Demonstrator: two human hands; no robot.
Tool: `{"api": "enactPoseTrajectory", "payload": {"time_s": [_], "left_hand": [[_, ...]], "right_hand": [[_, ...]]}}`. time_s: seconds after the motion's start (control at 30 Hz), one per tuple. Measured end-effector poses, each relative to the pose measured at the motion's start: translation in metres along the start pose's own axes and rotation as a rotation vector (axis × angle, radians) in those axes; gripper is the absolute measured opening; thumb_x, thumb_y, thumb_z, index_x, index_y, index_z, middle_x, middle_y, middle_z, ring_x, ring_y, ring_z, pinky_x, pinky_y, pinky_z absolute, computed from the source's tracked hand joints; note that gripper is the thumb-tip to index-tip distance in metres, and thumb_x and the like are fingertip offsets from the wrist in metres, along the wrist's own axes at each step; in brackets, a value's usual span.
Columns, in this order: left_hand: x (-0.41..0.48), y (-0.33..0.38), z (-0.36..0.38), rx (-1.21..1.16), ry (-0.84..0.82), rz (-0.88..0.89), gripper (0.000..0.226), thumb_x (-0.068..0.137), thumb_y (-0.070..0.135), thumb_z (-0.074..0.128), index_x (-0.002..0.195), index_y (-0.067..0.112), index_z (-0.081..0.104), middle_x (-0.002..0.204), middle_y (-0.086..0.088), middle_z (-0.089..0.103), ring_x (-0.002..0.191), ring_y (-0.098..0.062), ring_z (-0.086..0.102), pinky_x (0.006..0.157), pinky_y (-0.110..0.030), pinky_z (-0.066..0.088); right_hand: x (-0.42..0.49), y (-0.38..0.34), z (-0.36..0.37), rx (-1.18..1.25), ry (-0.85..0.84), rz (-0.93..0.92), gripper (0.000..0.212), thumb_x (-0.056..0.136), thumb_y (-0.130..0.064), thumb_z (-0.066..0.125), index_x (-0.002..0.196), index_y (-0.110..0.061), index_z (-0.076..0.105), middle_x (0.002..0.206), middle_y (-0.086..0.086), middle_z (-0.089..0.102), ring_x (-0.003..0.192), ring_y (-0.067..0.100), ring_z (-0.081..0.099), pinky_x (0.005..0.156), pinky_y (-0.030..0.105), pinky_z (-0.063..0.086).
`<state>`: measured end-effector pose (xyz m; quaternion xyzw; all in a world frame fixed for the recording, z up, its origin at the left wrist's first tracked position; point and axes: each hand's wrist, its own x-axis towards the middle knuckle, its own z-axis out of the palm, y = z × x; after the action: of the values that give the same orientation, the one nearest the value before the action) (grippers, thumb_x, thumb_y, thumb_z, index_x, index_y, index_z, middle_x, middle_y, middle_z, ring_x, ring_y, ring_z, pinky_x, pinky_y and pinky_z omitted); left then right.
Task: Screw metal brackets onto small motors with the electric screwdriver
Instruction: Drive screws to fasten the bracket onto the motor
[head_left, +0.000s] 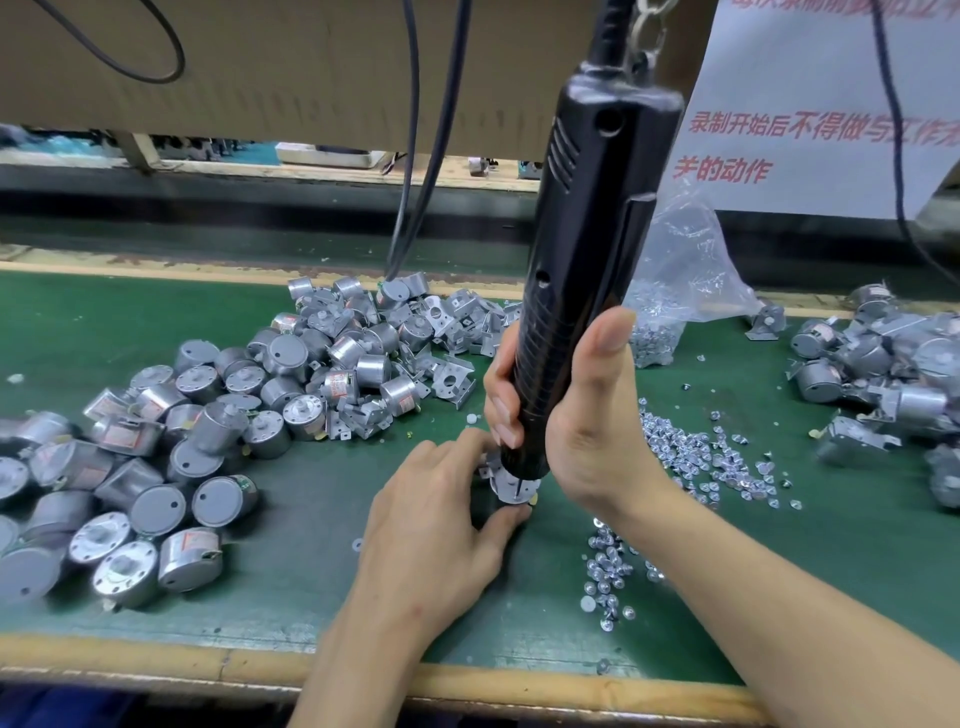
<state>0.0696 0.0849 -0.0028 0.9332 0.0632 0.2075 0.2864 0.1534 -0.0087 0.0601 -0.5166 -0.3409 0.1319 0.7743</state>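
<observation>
My right hand (582, 415) grips the black electric screwdriver (582, 249), which stands nearly upright with its bit pointing down onto a small silver motor with a bracket (511, 486). My left hand (441, 525) holds that motor on the green mat, thumb and fingers curled round it. The motor is largely hidden behind both hands and the tool's tip. Loose silver screws (691, 457) lie scattered just right of my right wrist.
A heap of silver motors (171, 457) fills the left of the green mat (311, 571), with loose metal brackets (452, 332) behind. More motors with brackets (883, 374) lie at the right. A clear bag of screws (675, 291) sits behind the screwdriver. Cables hang overhead.
</observation>
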Motion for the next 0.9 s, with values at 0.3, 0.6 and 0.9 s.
{"api": "enactPoseTrajectory", "payload": {"time_s": [0.3,0.6,0.9], "left_hand": [[0.0,0.001,0.0,0.004,-0.01,-0.012,0.043,0.076,0.042,0.078,0.108,0.041,0.05,0.087,0.032,0.052,0.096,-0.009,0.056,0.074,-0.034,0.05],[-0.003,-0.005,0.005,-0.008,-0.026,0.008,0.047,0.08,0.037,0.077,0.121,0.038,0.055,0.108,0.024,0.06,0.105,-0.004,0.051,0.088,-0.02,0.041],[-0.003,-0.005,0.006,-0.007,-0.007,0.0,0.049,0.078,0.039,0.079,0.122,0.037,0.055,0.106,0.023,0.06,0.098,-0.005,0.051,0.084,-0.022,0.043]], "right_hand": [[0.002,0.0,-0.008,0.038,-0.028,-0.025,0.075,0.062,-0.096,0.045,0.075,-0.024,0.061,0.057,-0.003,0.055,0.043,0.015,0.048,0.046,0.025,0.04],[0.022,-0.012,-0.046,-0.079,0.115,-0.021,0.082,0.064,-0.095,0.042,0.08,-0.017,0.059,0.064,0.004,0.054,0.05,0.021,0.047,0.054,0.028,0.044],[0.023,-0.002,-0.053,-0.088,0.114,0.022,0.088,0.058,-0.098,0.049,0.077,-0.012,0.055,0.061,0.003,0.051,0.048,0.02,0.045,0.049,0.027,0.04]]}}
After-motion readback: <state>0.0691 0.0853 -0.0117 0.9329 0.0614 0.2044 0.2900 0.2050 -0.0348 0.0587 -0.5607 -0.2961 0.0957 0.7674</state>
